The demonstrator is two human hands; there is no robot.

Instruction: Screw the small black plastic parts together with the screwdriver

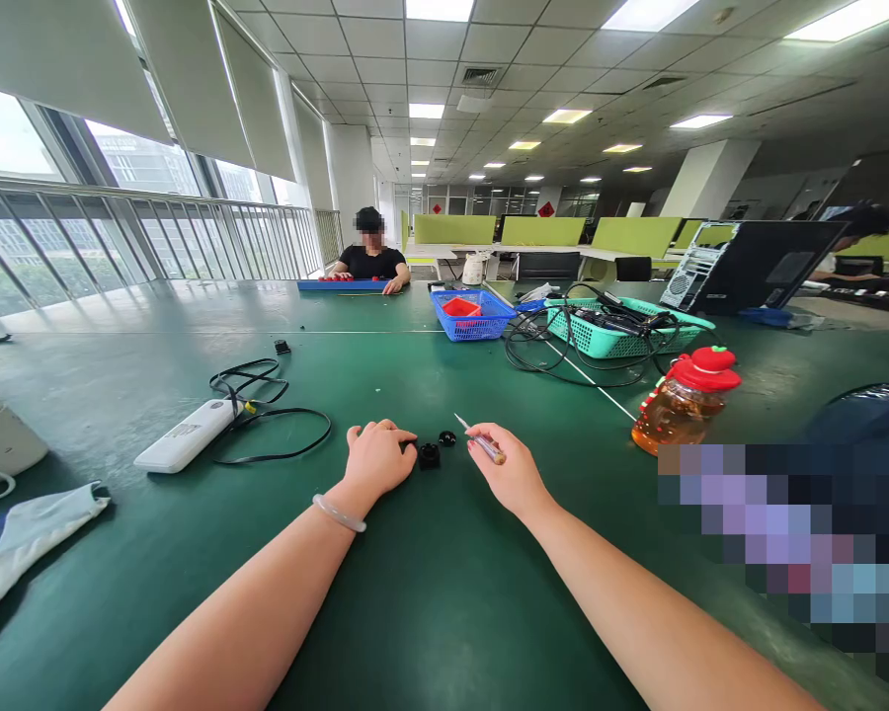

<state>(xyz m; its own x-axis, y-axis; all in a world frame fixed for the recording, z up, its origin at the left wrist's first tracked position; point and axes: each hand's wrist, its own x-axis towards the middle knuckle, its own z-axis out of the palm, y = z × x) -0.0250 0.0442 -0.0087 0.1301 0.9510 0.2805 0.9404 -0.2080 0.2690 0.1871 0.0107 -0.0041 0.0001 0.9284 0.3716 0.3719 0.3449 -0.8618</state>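
My right hand (510,472) is closed around a small screwdriver (489,446) with a clear handle, its thin shaft pointing up and to the left. My left hand (377,456) rests on the green table with its fingers loosely apart. Its thumb and index finger reach the left side of a small square black part (429,455); I cannot tell whether they touch it. Just beyond that part lies a small round black piece (446,438), close to the screwdriver's tip.
A white power bank (185,436) and black cable (267,458) lie at left. A blue basket (481,328), a green basket (614,341) with cables and a red-lidded bottle (682,410) stand at right. A person (374,259) sits across the table (356,612).
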